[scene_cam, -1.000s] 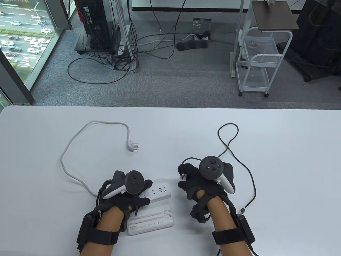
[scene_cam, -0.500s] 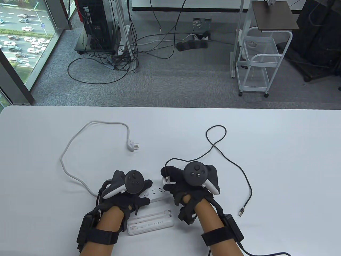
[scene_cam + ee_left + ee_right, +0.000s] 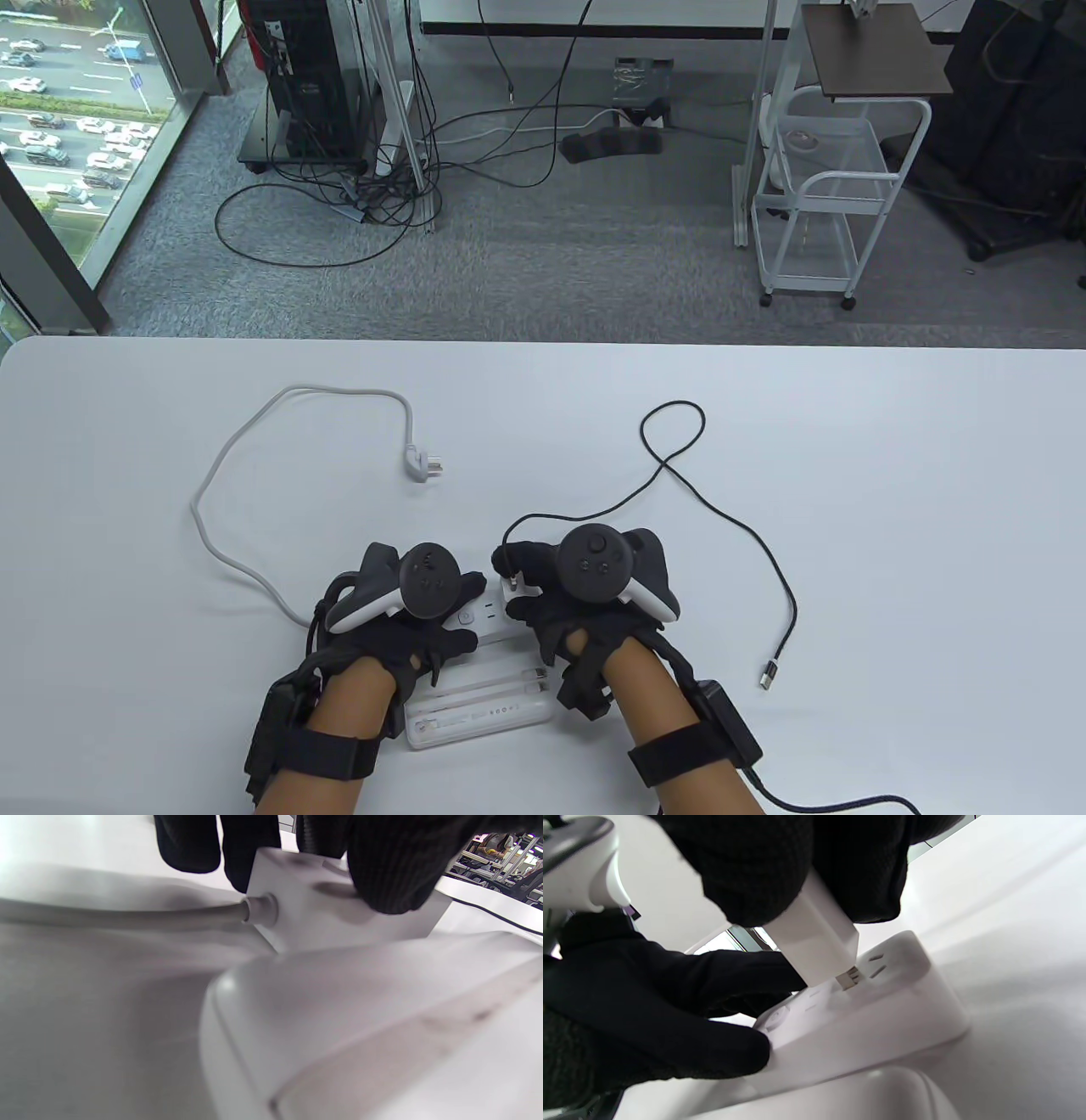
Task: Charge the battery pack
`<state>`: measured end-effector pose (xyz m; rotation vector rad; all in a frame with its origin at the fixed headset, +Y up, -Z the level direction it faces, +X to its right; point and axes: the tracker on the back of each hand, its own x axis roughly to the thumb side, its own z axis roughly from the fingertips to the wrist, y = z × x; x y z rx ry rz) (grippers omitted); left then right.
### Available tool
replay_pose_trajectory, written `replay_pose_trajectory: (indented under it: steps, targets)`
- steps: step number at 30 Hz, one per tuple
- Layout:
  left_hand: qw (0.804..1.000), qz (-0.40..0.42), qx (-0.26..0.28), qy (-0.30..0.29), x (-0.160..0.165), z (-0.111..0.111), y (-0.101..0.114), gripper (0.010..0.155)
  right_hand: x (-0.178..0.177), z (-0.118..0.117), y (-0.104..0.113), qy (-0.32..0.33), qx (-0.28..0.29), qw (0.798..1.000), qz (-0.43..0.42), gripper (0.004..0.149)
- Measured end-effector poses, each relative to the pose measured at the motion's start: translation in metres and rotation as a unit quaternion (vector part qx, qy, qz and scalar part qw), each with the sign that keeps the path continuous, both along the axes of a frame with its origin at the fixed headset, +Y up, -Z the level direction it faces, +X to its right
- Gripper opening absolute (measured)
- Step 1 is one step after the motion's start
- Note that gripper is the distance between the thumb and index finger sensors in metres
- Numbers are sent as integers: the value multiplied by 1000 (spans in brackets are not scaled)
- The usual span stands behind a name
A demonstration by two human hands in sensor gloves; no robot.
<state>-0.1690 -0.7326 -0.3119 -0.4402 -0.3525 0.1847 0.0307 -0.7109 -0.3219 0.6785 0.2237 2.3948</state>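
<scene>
The white battery pack (image 3: 479, 711) lies at the table's front edge, also low in the right wrist view (image 3: 874, 1094). Just behind it lies a white power strip (image 3: 490, 613). My left hand (image 3: 441, 632) grips the strip's left end, fingers on both sides of it (image 3: 382, 878). My right hand (image 3: 530, 594) pinches a white charger adapter (image 3: 814, 942) tilted over the strip (image 3: 882, 1014), its metal prongs (image 3: 849, 978) touching the socket face. A black cable (image 3: 679, 475) runs from the adapter; its free USB end (image 3: 768, 675) lies on the table to the right.
The strip's grey cord (image 3: 221, 543) loops left and back to its plug (image 3: 424, 465), which lies loose on the white table (image 3: 891, 509). Beyond the table's far edge are floor cables and a white cart (image 3: 823, 195).
My right hand has moved left with the adapter, from beside the strip to over its sockets, and the black cable has trailed left with it. My left hand has stayed on the strip.
</scene>
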Motion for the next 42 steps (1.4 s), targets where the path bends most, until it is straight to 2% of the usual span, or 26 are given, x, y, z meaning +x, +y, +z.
replay_pose_trajectory:
  steps: [13, 14, 15, 24, 31, 38, 42]
  targets:
    - [1000, -12, 8, 3, 3, 2, -1, 80, -4, -5, -2, 5, 18, 1000, 21, 57]
    - [1000, -13, 9, 2, 3, 3, -1, 80, -1, -3, -5, -5, 22, 998, 65, 59]
    - [1000, -13, 10, 3, 3, 3, -1, 80, -1, -5, -6, 8, 48, 998, 34, 59]
    - [1000, -16, 10, 4, 4, 4, -2, 80, -8, -6, -6, -4, 27, 997, 67, 61]
    - [1000, -20, 19, -8, 4, 6, -1, 82, -2, -4, -11, 8, -10, 999, 31, 62]
    - [1000, 15, 7, 18, 1, 20, 27, 85, 18, -3, 0, -12, -46, 999, -6, 65]
    - [1000, -23, -10, 17, 7, 30, 40, 87, 37, 1, 9, -38, -44, 998, -16, 63]
